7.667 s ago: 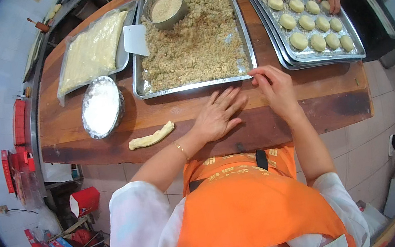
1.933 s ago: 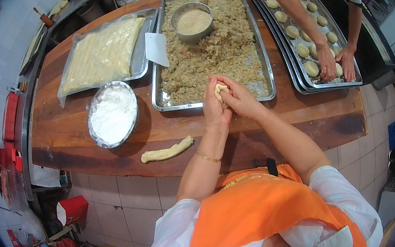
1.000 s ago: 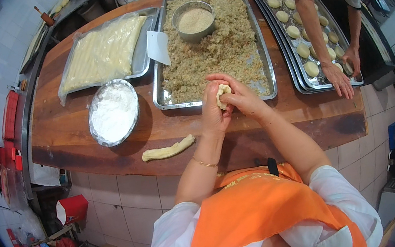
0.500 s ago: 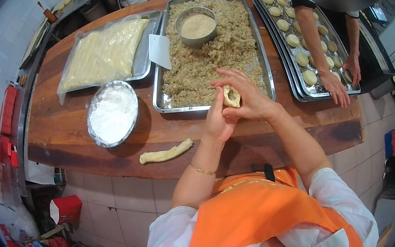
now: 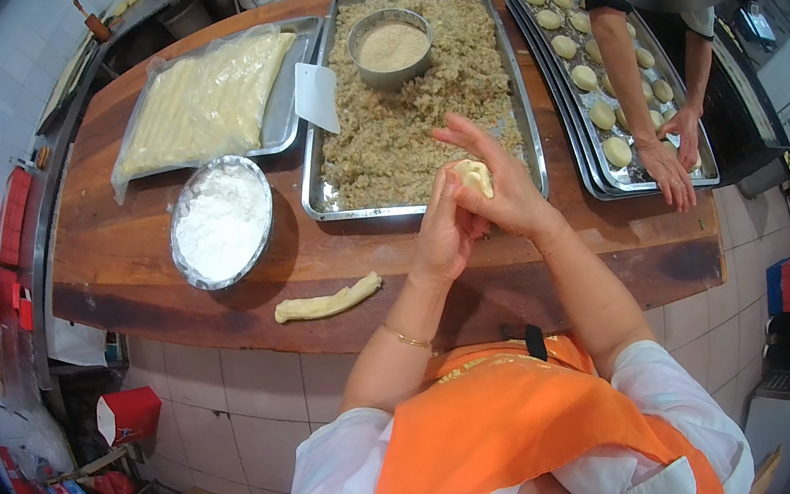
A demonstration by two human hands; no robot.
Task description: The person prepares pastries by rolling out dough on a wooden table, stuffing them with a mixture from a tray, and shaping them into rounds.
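Between my two hands sits a small piece of pale dough (image 5: 474, 175), its gathered top showing above the thumbs. My left hand (image 5: 446, 238) wraps it from the left and below. My right hand (image 5: 507, 193) cups it from the right, its upper fingers stretched up and away. Both are over the near edge of a metal tray (image 5: 380, 211) spread with crumbly tan filling (image 5: 372, 154). A round metal tin (image 5: 396, 75) of fine pale crumbs stands in that filling. On the wood to the left lies a strip of dough (image 5: 329, 300).
A bowl of white flour (image 5: 222, 221) stands left, before a tray of plastic-covered dough strips (image 5: 203, 102). A white scraper (image 5: 316, 96) leans on the filling tray's rim. At right, a co-worker's hands (image 5: 667, 170) are at stacked trays (image 5: 598, 180) holding several round dough pieces (image 5: 583, 77).
My hands have closed further round the dough; its open hollow now looks gathered together. The co-worker's farther hand has shifted slightly over the tray.
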